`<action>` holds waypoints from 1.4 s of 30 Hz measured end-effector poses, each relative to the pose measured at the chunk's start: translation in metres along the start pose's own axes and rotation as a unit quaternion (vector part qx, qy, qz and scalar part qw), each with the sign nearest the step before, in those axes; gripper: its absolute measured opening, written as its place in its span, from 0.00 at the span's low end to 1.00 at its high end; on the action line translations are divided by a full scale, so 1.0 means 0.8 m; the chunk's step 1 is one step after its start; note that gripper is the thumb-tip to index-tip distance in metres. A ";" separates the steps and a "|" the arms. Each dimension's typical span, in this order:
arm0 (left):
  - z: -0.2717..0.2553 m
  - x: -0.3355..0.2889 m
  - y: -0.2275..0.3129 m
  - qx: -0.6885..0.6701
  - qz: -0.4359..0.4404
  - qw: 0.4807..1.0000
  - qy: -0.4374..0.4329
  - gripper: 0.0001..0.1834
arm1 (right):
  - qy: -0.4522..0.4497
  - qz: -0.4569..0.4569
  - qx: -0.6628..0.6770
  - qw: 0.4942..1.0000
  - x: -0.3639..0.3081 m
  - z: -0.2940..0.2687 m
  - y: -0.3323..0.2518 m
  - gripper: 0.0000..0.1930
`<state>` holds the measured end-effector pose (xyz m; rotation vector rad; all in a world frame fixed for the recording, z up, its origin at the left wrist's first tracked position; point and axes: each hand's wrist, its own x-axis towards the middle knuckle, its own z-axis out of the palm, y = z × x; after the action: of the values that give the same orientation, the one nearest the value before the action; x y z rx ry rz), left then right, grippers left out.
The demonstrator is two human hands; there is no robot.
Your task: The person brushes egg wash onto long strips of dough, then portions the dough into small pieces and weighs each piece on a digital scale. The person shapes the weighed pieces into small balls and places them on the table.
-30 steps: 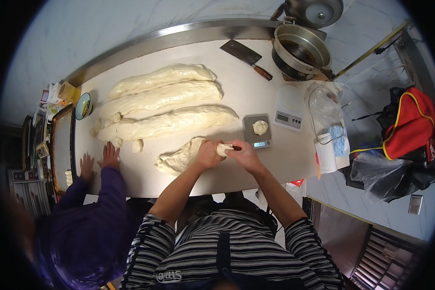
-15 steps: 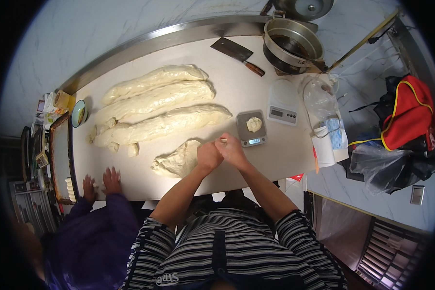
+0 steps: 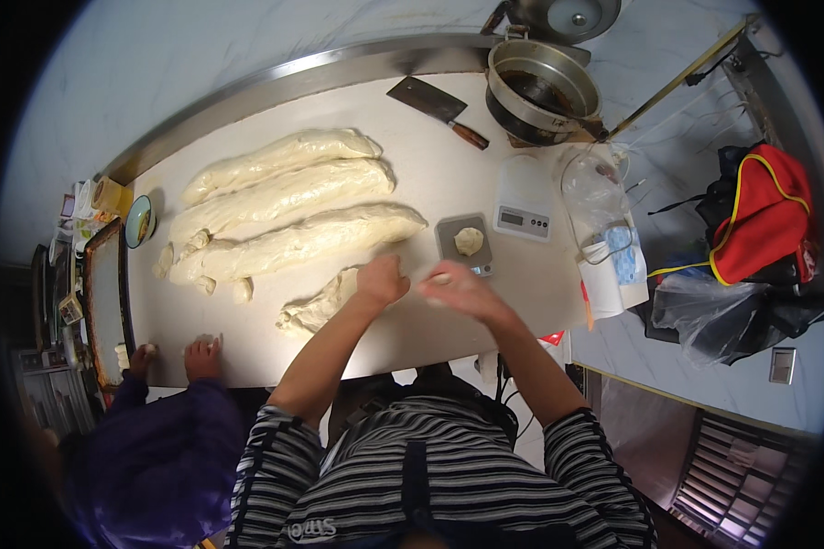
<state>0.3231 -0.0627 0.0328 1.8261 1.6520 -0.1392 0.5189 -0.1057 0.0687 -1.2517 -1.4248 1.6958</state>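
My left hand (image 3: 382, 279) is closed on the right end of a loose lump of dough (image 3: 316, 302) on the worktop. Just to its right, my right hand (image 3: 460, 291) is slightly blurred, its fingers curled round a small piece of dough (image 3: 441, 278). A gap separates the two hands. Beyond my right hand stands a small grey digital scale (image 3: 451, 252) with a dough piece (image 3: 469, 242) on its plate. Farther off lie three long rolls of pale dough (image 3: 293, 242), side by side, with a few small bits near their left ends.
A cleaver (image 3: 428, 98) lies at the back near a metal pot (image 3: 545, 91). A white scale (image 3: 524, 206) and a plastic bag (image 3: 597, 188) are at right. A co-worker's hands (image 3: 202, 357) rest at the left front, by a tray (image 3: 110, 284) and a green bowl (image 3: 140, 221).
My hands were together at the lump; now my right hand has pulled away to the right with a small piece of dough. The co-worker's flat hands have curled, one now nearer the tray.
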 end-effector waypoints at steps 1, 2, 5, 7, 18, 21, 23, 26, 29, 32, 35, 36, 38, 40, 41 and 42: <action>0.000 -0.006 -0.003 -0.019 0.014 1.000 0.011 0.26 | 0.090 0.098 -0.045 0.990 0.000 -0.021 0.002 0.18; 0.002 -0.014 -0.007 -0.022 0.056 0.998 0.018 0.28 | 0.153 0.136 -0.074 0.976 0.003 -0.042 0.010 0.18; 0.015 -0.036 -0.021 -0.031 0.153 0.987 0.049 0.31 | 0.300 0.094 -0.203 0.927 0.023 -0.083 0.061 0.22; 0.026 -0.036 -0.028 -0.033 0.159 0.985 0.060 0.33 | 0.394 0.029 -0.191 0.898 0.041 -0.091 0.098 0.24; 0.045 -0.044 -0.042 0.089 0.206 0.968 0.114 0.21 | 0.297 -0.125 -0.436 0.840 0.104 -0.016 0.013 0.15; 0.051 -0.044 -0.034 -0.010 0.153 0.980 0.130 0.22 | 0.252 -0.030 -0.143 0.957 0.117 0.021 -0.011 0.15; 0.048 -0.047 -0.038 -0.110 0.161 0.964 0.182 0.24 | 0.118 -0.004 0.232 0.966 0.123 0.053 -0.033 0.16; 0.045 -0.044 -0.044 -0.167 0.081 0.970 0.157 0.29 | -0.062 -0.076 0.107 0.989 0.116 0.081 -0.050 0.28; 0.037 -0.045 -0.052 -0.202 0.090 0.962 0.158 0.35 | -0.055 0.016 -0.179 0.982 0.112 0.067 -0.042 0.30; 0.040 -0.055 -0.057 -0.161 0.129 0.967 0.148 0.41 | -0.098 0.244 -0.077 0.962 0.084 0.057 0.003 0.32; 0.046 -0.058 -0.052 -0.122 0.163 0.963 0.177 0.43 | -0.038 0.248 0.126 0.960 0.065 0.065 0.046 0.25; 0.047 -0.060 -0.051 -0.113 0.168 0.961 0.189 0.43 | 0.010 0.189 0.134 0.973 0.063 0.073 0.057 0.23; 0.048 -0.061 -0.048 -0.141 0.172 0.952 0.210 0.42 | 0.049 0.089 0.093 0.991 0.058 0.078 0.067 0.19; 0.041 -0.059 -0.046 -0.162 0.131 0.967 0.150 0.40 | 0.038 0.021 -0.011 0.999 0.053 0.080 0.062 0.17; 0.035 -0.056 -0.046 -0.170 0.084 0.979 0.078 0.39 | 0.045 0.005 -0.032 0.998 0.049 0.082 0.055 0.16; 0.029 -0.054 -0.045 -0.177 0.038 0.983 0.007 0.38 | 0.056 0.004 -0.056 0.997 0.044 0.085 0.045 0.16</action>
<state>0.2899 -0.1123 0.0217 1.6160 1.5036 0.1908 0.4474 -0.1114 0.0235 -1.3922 -1.4661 1.5423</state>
